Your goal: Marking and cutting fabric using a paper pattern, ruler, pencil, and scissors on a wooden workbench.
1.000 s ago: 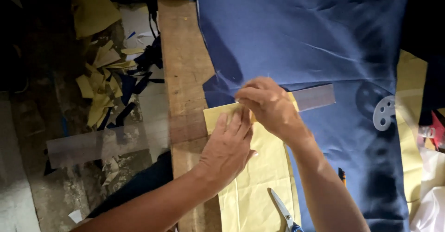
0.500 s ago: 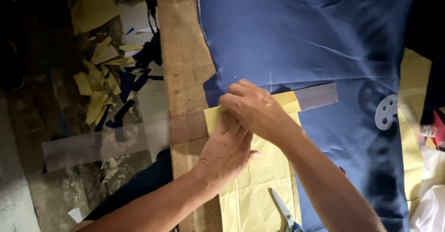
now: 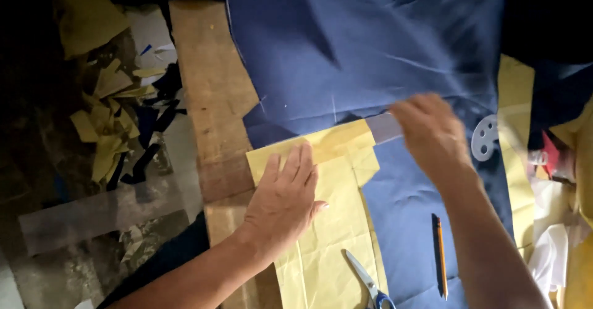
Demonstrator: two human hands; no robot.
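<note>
My left hand [image 3: 285, 199] lies flat, fingers spread, on a yellow paper pattern piece [image 3: 330, 235] and presses it onto dark blue fabric [image 3: 370, 43]. A long clear ruler [image 3: 382, 127] runs under the pattern's folded top edge and sticks out on the right. My right hand [image 3: 434, 137] is blurred and sits over the ruler's right end. Whether it grips the ruler is unclear.
Blue-handled scissors [image 3: 369, 282] lie on the pattern's lower edge. A pencil [image 3: 440, 256] lies on the fabric by my right forearm. A white curve template with holes [image 3: 485, 137] is to the right. A wooden table edge [image 3: 210, 99] borders the fabric, with yellow and blue scraps [image 3: 111, 130] on the floor at left.
My right hand has left the pattern's top edge and moved right to the ruler's end. My left hand has flattened onto the paper.
</note>
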